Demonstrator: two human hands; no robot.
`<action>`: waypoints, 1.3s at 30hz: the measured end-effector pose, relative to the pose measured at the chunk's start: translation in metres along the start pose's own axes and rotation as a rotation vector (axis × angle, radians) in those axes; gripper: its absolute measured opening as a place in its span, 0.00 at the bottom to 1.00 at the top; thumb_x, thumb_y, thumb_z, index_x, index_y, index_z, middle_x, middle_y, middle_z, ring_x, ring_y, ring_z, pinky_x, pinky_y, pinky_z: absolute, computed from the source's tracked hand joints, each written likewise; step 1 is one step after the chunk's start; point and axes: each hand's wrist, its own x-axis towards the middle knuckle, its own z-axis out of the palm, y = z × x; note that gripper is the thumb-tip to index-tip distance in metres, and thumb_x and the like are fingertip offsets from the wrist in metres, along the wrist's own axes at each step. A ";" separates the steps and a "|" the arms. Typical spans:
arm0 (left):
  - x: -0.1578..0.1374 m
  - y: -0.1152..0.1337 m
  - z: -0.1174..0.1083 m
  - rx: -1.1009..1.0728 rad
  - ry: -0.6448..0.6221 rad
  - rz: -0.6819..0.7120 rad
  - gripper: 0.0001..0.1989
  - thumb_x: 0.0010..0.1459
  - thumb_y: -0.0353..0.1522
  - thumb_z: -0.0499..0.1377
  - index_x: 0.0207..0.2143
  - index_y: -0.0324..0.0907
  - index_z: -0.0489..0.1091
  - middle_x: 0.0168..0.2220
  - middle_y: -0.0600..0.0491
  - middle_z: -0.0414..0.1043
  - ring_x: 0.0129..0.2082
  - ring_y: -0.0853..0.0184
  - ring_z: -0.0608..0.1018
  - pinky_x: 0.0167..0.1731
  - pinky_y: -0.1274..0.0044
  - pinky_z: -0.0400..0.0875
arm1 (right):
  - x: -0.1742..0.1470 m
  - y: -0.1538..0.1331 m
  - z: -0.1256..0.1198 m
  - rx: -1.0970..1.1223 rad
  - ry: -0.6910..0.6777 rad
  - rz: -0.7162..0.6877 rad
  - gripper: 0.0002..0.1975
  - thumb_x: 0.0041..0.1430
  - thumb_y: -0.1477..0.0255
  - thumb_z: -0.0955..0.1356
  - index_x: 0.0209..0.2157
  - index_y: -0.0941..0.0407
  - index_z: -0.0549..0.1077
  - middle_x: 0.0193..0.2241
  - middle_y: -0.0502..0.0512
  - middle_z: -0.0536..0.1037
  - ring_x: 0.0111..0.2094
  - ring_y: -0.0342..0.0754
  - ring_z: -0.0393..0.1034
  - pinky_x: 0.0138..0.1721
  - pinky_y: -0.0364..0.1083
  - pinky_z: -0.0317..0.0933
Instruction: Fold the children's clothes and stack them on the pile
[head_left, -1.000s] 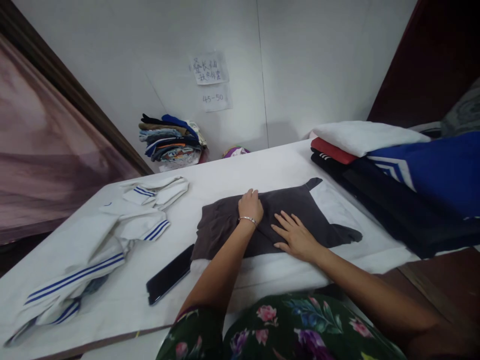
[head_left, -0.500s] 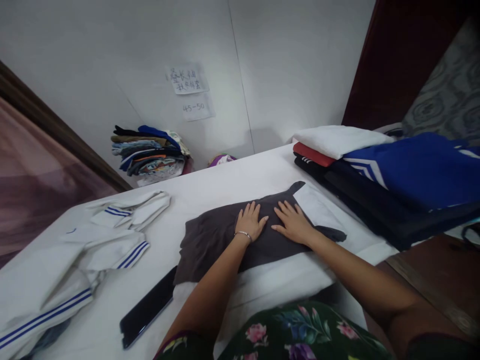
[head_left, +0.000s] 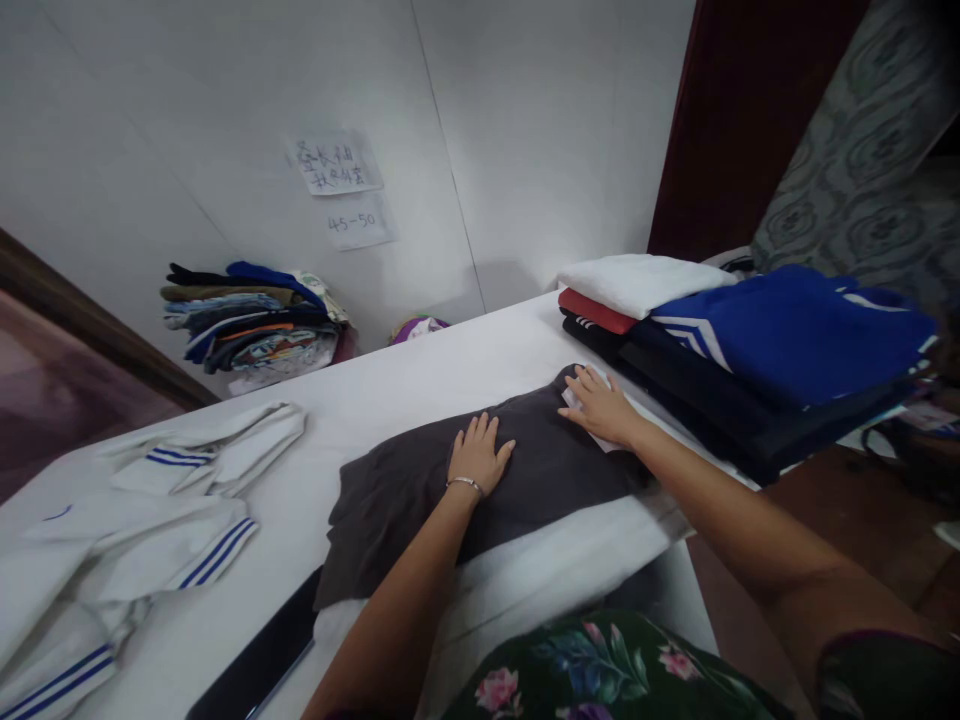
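A dark grey garment, folded into a long shape, lies on the white table in front of me. My left hand rests flat on its middle, fingers spread, a bracelet on the wrist. My right hand lies spread over the garment's right end, where a white piece shows beside and beneath the fingers. Whether that white piece belongs to the grey garment I cannot tell. White cloth shows along the garment's near side.
Right of the garment stands a stack of folded dark clothes, topped by a blue garment and a white one. White, blue-striped clothing and a dark phone lie left. More folded clothes are piled by the wall.
My right hand has moved outward to the garment's right end, and the white piece there is now mostly covered. The left hand stays flat on the cloth. The view has shifted right.
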 end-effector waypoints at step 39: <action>-0.007 0.004 -0.001 -0.270 -0.004 -0.022 0.32 0.63 0.46 0.44 0.64 0.40 0.51 0.66 0.48 0.48 0.66 0.61 0.51 0.63 0.63 0.47 | 0.006 -0.070 0.042 0.078 -0.098 -0.381 0.34 0.62 0.48 0.51 0.64 0.50 0.53 0.66 0.57 0.49 0.66 0.56 0.39 0.61 0.64 0.38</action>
